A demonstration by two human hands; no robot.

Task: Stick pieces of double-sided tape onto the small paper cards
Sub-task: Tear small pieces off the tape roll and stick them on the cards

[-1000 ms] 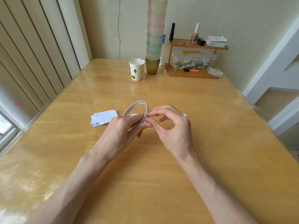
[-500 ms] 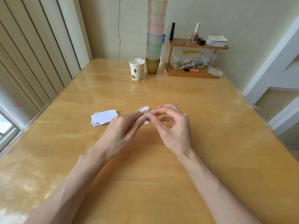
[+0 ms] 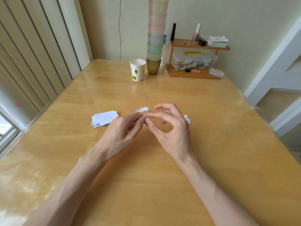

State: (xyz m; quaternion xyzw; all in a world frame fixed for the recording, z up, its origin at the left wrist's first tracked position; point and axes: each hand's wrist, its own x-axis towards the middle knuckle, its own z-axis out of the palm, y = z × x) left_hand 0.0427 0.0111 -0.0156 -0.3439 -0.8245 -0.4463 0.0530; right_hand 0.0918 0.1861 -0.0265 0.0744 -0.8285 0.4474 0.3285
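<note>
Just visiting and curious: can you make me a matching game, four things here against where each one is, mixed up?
Things
1. white roll of double-sided tape
2. stack of small white paper cards
3. white paper cup with green leaves
4. pink nail polish bottle

Places
A. on top of the small wooden shelf
B. gripped by the left hand
C. lying flat on the wooden table
D. standing beside the tall tower of pastel cups

Pairs: 1-B, 2-C, 3-D, 4-A
</note>
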